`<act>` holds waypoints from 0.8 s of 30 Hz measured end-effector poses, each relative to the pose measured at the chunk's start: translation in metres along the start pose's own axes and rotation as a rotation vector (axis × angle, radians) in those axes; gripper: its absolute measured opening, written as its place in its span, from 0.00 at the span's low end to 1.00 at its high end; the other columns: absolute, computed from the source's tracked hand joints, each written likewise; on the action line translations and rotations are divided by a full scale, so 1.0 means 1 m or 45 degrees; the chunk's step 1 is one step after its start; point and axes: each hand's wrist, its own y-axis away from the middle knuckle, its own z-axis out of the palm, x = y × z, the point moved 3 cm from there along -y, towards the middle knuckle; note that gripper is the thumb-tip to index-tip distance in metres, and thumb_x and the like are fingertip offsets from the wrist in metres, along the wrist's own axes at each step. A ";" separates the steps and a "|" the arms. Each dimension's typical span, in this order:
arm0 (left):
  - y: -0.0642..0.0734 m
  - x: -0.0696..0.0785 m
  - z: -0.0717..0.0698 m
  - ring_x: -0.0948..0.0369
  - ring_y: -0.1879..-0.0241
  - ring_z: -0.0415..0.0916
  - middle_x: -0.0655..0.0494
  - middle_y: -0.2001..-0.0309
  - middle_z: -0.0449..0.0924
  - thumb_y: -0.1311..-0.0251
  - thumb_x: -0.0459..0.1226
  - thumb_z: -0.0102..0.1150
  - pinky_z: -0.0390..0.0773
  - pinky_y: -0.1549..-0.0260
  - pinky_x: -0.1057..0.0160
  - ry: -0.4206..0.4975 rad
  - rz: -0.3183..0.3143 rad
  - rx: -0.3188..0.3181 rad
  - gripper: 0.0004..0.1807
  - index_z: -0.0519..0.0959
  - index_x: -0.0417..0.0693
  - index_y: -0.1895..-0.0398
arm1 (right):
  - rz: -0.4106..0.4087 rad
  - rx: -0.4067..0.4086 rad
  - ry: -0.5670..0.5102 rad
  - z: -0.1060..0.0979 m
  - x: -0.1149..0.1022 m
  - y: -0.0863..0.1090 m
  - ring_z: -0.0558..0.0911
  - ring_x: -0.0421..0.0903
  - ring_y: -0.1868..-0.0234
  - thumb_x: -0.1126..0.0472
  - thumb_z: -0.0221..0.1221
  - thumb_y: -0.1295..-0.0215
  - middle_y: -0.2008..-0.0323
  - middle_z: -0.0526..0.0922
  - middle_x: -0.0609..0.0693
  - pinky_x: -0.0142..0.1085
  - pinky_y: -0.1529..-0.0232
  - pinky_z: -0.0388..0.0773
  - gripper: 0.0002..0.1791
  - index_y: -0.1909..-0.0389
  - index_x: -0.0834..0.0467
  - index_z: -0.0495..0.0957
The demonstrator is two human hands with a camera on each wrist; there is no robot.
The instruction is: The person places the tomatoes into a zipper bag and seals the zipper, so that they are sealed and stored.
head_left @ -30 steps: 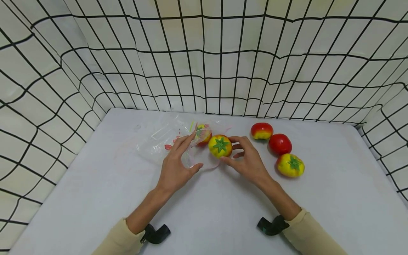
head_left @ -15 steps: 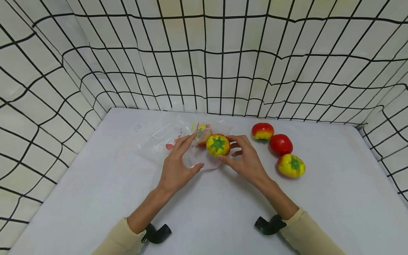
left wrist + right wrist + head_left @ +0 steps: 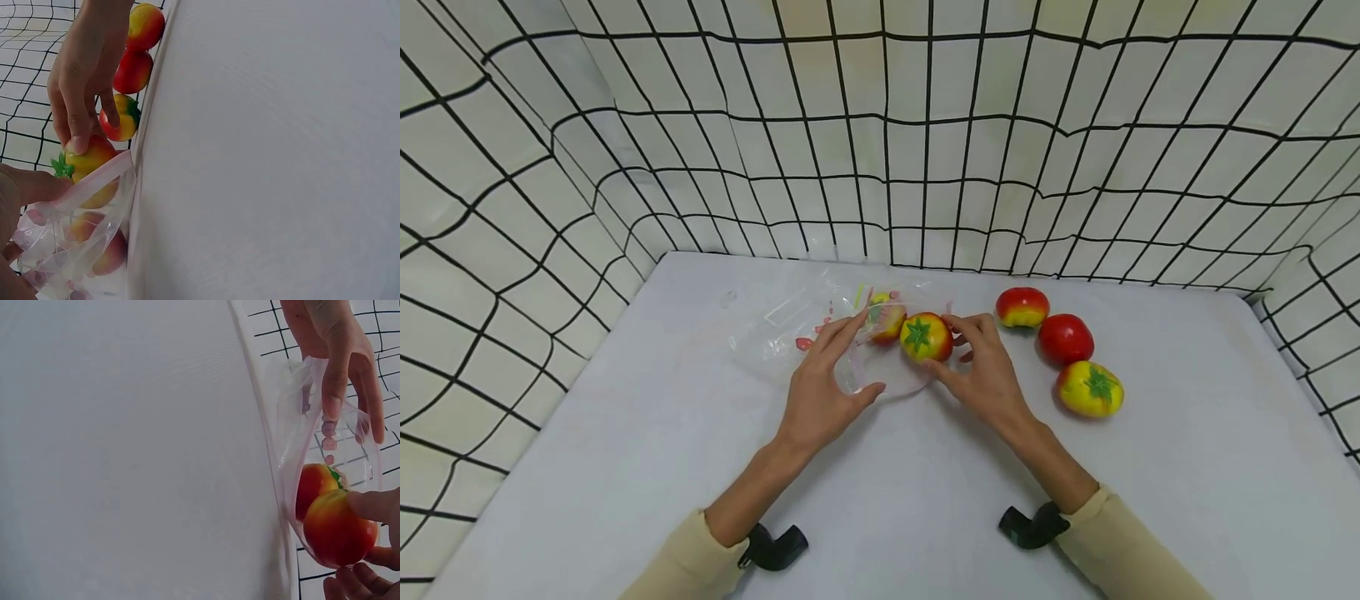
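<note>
My right hand (image 3: 988, 375) grips a yellow-red toy tomato (image 3: 927, 337) with a green star-shaped top, its thumb in front and fingers behind. It holds this tomato at the mouth of a clear plastic bag (image 3: 775, 333) with pink edging and red prints. Inside the bag lies another toy tomato (image 3: 886, 321), partly covered by the film. My left hand (image 3: 820, 396) is spread at the bag's mouth, thumb and fingers apart. In the right wrist view, the left thumb (image 3: 334, 394) reaches into the opening, and the held tomato (image 3: 340, 528) overlaps the bagged one (image 3: 312, 487).
Right of the hands stand a red-yellow toy tomato (image 3: 1022, 307), a red one (image 3: 1065, 339) and a yellow one (image 3: 1090, 389). They lie on a white table (image 3: 880, 517). Black netting (image 3: 925, 150) over pale walls closes off the back and sides.
The held tomato first shifts slightly left over the bag's mouth, then back right, and its green top now tilts more to the left. My left hand and the bag stay nearly still.
</note>
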 end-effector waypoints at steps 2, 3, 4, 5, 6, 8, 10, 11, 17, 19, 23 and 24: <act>0.000 0.001 0.001 0.53 0.27 0.71 0.54 0.28 0.72 0.52 0.36 0.83 0.78 0.32 0.49 -0.005 0.002 0.000 0.52 0.67 0.58 0.21 | 0.005 0.009 0.020 0.000 0.000 0.000 0.79 0.55 0.41 0.58 0.75 0.41 0.43 0.71 0.59 0.47 0.45 0.87 0.40 0.27 0.57 0.72; -0.001 0.001 0.001 0.53 0.27 0.71 0.54 0.29 0.72 0.52 0.36 0.83 0.78 0.32 0.49 -0.005 0.000 0.001 0.52 0.67 0.58 0.21 | 0.011 0.012 0.031 0.000 0.000 -0.001 0.80 0.54 0.42 0.58 0.75 0.40 0.43 0.72 0.59 0.47 0.45 0.87 0.40 0.27 0.58 0.72; 0.000 0.002 0.001 0.53 0.28 0.71 0.54 0.29 0.72 0.52 0.36 0.83 0.78 0.33 0.49 -0.005 -0.001 0.001 0.52 0.67 0.58 0.21 | 0.020 0.015 0.040 0.000 0.000 -0.001 0.80 0.54 0.44 0.58 0.75 0.40 0.44 0.72 0.59 0.47 0.46 0.87 0.40 0.28 0.58 0.72; 0.000 0.002 0.001 0.53 0.28 0.71 0.54 0.29 0.72 0.52 0.36 0.83 0.79 0.33 0.49 -0.004 -0.002 0.000 0.52 0.67 0.58 0.21 | 0.033 0.016 0.050 0.001 0.000 -0.001 0.81 0.54 0.45 0.59 0.75 0.40 0.44 0.72 0.58 0.47 0.46 0.87 0.40 0.28 0.58 0.72; 0.000 0.002 0.002 0.53 0.28 0.72 0.54 0.29 0.72 0.52 0.36 0.83 0.79 0.33 0.49 -0.003 -0.004 -0.001 0.52 0.68 0.57 0.22 | 0.047 0.019 0.059 0.001 0.000 -0.001 0.81 0.53 0.47 0.58 0.75 0.40 0.45 0.73 0.58 0.47 0.47 0.87 0.39 0.29 0.58 0.72; 0.000 0.002 0.002 0.53 0.28 0.72 0.54 0.29 0.72 0.52 0.36 0.83 0.78 0.33 0.49 0.001 -0.008 -0.004 0.52 0.68 0.57 0.22 | 0.075 0.024 0.070 0.003 0.000 -0.002 0.82 0.52 0.50 0.58 0.75 0.40 0.47 0.75 0.57 0.45 0.49 0.88 0.38 0.30 0.58 0.72; 0.000 0.002 0.002 0.53 0.28 0.72 0.54 0.29 0.72 0.52 0.36 0.83 0.78 0.32 0.49 0.004 -0.011 -0.007 0.52 0.67 0.58 0.21 | 0.103 0.032 0.066 0.004 -0.002 -0.002 0.83 0.50 0.55 0.58 0.75 0.40 0.50 0.78 0.56 0.42 0.53 0.87 0.36 0.33 0.58 0.72; 0.000 0.002 0.001 0.53 0.28 0.72 0.54 0.29 0.72 0.52 0.35 0.83 0.78 0.32 0.49 0.006 -0.012 -0.008 0.52 0.67 0.58 0.21 | 0.114 0.037 0.064 0.005 -0.002 -0.003 0.83 0.50 0.57 0.58 0.75 0.40 0.52 0.80 0.55 0.41 0.56 0.87 0.35 0.34 0.58 0.72; 0.001 0.001 0.000 0.54 0.27 0.71 0.55 0.29 0.72 0.52 0.35 0.83 0.77 0.31 0.50 0.014 -0.007 -0.009 0.53 0.67 0.60 0.21 | 0.143 0.078 -0.027 0.007 -0.006 -0.006 0.83 0.50 0.61 0.61 0.75 0.40 0.58 0.83 0.56 0.38 0.57 0.86 0.29 0.42 0.61 0.74; 0.001 0.001 0.000 0.54 0.27 0.71 0.55 0.28 0.71 0.52 0.34 0.83 0.76 0.30 0.50 0.018 -0.008 -0.011 0.53 0.67 0.60 0.21 | 0.156 0.086 -0.069 0.008 -0.006 -0.006 0.84 0.51 0.60 0.63 0.74 0.39 0.56 0.82 0.57 0.39 0.55 0.88 0.27 0.42 0.61 0.74; 0.001 0.002 0.001 0.53 0.26 0.70 0.55 0.27 0.71 0.53 0.34 0.83 0.75 0.30 0.50 0.028 -0.014 -0.020 0.53 0.66 0.59 0.21 | 0.186 0.086 -0.123 0.009 -0.006 -0.006 0.85 0.51 0.59 0.64 0.72 0.37 0.53 0.81 0.57 0.38 0.55 0.89 0.25 0.42 0.61 0.74; 0.002 0.002 0.001 0.53 0.26 0.70 0.55 0.27 0.71 0.53 0.33 0.83 0.75 0.29 0.50 0.030 -0.014 -0.022 0.54 0.66 0.59 0.21 | 0.188 0.086 -0.134 0.010 -0.006 -0.006 0.85 0.51 0.59 0.64 0.72 0.37 0.52 0.81 0.58 0.37 0.55 0.89 0.25 0.42 0.61 0.74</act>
